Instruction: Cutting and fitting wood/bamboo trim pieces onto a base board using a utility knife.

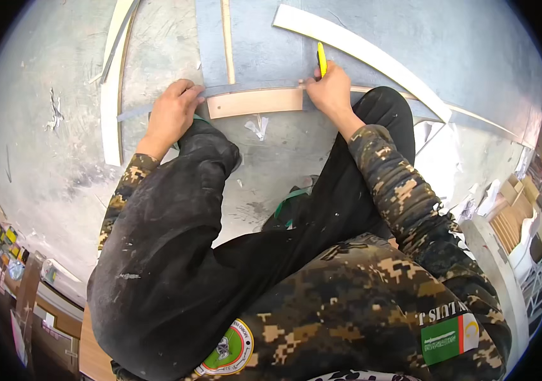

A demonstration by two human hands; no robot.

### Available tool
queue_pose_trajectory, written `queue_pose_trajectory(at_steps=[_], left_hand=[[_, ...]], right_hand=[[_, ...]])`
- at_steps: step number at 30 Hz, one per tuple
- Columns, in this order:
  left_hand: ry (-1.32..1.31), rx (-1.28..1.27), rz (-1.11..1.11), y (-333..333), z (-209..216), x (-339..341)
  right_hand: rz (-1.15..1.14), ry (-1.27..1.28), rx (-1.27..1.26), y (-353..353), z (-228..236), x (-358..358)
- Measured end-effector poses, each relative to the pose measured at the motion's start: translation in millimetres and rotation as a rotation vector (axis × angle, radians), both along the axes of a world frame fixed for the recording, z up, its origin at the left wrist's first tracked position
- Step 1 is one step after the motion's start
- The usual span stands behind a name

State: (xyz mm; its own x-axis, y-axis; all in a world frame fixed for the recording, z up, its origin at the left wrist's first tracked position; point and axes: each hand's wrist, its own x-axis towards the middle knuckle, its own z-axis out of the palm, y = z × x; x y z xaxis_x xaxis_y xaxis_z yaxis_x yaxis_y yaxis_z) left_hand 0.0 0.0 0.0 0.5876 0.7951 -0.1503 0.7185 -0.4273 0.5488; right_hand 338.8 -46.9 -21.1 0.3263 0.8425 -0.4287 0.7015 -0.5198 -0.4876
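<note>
A tan curved panel (255, 103) is lying with its long axis left to right between the left hand (172, 113), whose grip I cannot tell, and the right hand (332, 92), which is gripping a yellow cutter (322, 58) pointing away from the body.

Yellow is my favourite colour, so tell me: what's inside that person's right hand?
Part of a slim yellow-and-black tool sticks out of the right hand. The hand covers the rest, so that part can't be seen.

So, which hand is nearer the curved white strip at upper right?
Right: the right hand is just below the white strip; the left hand is farther, to its lower left.
</note>
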Motion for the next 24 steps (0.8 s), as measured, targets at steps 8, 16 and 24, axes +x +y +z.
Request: queue_pose_trajectory(at_steps=[8,16,24], left_hand=[[-0.037,0.011,0.018,-2.4,-3.8,7.0],[-0.005,0.038,0.026,-4.6,0.8,9.2],[-0.013,0.031,0.027,-4.7,-1.0,10.3]], right_hand=[[0.010,0.002,0.035,-6.5,-5.7,4.4],[0.029,-0.005,0.054,-5.4,-4.1,-1.3],[0.039,-0.012,0.046,-4.5,-1.0,-2.3]])
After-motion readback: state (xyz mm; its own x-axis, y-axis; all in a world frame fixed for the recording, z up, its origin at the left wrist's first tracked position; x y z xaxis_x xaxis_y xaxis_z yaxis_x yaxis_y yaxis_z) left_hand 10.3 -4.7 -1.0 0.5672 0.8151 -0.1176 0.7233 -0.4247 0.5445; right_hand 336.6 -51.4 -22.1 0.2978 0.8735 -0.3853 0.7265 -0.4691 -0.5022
